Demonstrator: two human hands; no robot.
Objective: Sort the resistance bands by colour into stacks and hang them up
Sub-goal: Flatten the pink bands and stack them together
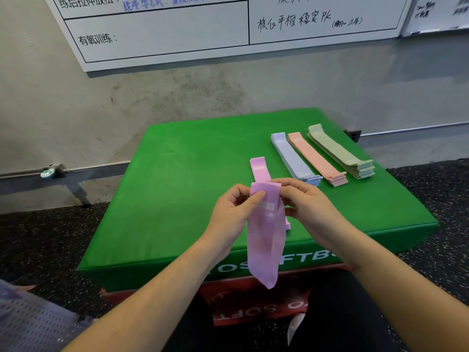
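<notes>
Both hands on one pink band, three sorted stacks parked off to the right

The left hand (234,208) and right hand (303,203) each pinch the top end of a pink resistance band (265,233), which hangs down over the front edge of the green soft box (177,174). Right behind it a pink stack (258,168) lies flat on the box. Further right, side by side: blue stack (291,158), peach stack (316,158), green stack (340,151). Whiteboard (162,34) on the wall behind.

Pink band (265,240) dangles held; blue (291,158), peach (316,160), green stacks (337,151) parallel.
</notes>
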